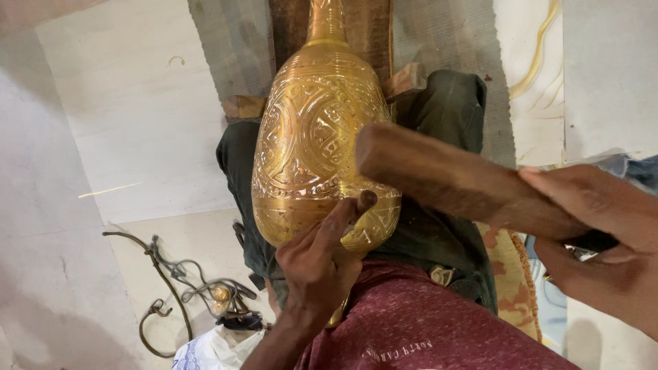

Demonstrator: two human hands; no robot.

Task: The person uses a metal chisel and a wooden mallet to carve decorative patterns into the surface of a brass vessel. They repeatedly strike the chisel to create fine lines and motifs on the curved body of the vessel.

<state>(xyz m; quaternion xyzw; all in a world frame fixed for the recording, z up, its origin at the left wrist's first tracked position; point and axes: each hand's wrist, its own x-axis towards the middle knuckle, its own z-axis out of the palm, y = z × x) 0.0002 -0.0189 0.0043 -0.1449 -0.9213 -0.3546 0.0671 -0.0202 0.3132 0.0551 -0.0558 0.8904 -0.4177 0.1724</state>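
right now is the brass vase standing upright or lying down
Lying down: the brass vase rests lengthwise across the person's lap, neck pointing away, while the left hand holds a chisel against it.

1. Soft, even daylight, fairly bright
2. Glare streaks on the brass vase [322,137]
3. The wooden mallet [452,181] and right hand [603,240] are blurred; the floor [137,137] looks washed out
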